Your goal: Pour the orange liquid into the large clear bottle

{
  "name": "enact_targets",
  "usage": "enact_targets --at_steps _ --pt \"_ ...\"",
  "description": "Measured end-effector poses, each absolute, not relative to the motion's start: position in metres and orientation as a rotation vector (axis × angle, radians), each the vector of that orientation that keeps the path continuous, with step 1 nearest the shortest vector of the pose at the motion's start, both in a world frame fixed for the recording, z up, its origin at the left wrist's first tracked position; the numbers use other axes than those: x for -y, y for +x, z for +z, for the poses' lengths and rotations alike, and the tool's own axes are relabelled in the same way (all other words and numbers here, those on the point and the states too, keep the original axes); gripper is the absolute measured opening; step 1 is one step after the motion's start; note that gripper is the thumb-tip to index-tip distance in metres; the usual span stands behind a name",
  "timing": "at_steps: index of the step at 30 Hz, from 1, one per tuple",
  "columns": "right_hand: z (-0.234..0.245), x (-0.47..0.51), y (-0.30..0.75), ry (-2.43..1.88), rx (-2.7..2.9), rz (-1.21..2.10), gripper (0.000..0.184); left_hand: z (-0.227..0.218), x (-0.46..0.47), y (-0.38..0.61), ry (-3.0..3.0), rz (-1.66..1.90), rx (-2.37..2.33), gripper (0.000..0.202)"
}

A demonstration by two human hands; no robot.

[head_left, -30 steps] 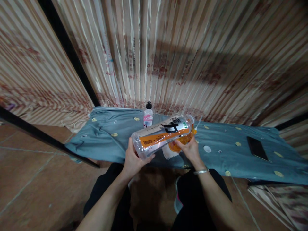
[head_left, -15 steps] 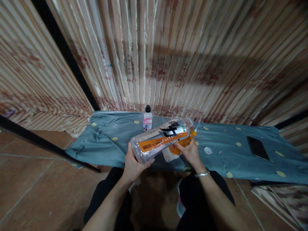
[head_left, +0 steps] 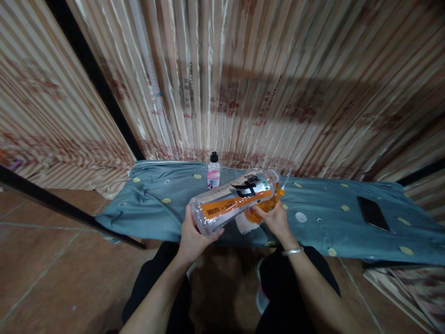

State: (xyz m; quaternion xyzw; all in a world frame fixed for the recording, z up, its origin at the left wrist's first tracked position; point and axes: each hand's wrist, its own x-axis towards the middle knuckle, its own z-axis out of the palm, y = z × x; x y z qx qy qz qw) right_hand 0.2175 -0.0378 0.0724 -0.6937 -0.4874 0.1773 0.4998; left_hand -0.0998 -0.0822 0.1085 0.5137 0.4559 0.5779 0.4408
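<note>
My left hand (head_left: 194, 239) is closed round the base of a large clear plastic bottle (head_left: 232, 199) with an orange and silver label. The bottle is tilted, its open-looking mouth up to the right. Partly behind it, my right hand (head_left: 274, 220) grips an orange bottle (head_left: 267, 204) with an orange neck and a clear thin spout or tube at its top right. The large bottle hides much of the orange one, and whether their mouths touch I cannot tell. A white tissue or wipe (head_left: 247, 226) shows below the orange bottle.
Behind the large bottle, a small bottle (head_left: 213, 171) with a black cap and pink label stands on the blue cloth (head_left: 149, 204). To the right lie a white round cap (head_left: 301, 217) and a black phone (head_left: 373, 213). Dark metal posts (head_left: 93, 74) and a striped curtain (head_left: 243, 83) bound the space.
Both hands keep their hold on the two bottles, almost without moving. The whole view has shifted very slightly.
</note>
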Motion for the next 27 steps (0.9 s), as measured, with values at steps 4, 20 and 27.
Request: enact_targets --at_steps 4,20,27 --pt "0.0715 0.0381 0.2188 -1.698 1.186 0.423 0.107 0.1090 0.0823 -0.0992 1.317 1.450 -1.128 0.092" --pt "0.0718 0.0369 0.2194 -1.706 1.200 0.405 0.110 0.1119 0.0838 -0.1000 1.335 1.453 -1.113 0.092" --pt "0.0701 0.0369 0.2200 -1.712 1.193 0.398 0.113 0.1151 0.0831 -0.0993 1.289 1.462 -1.082 0.091"
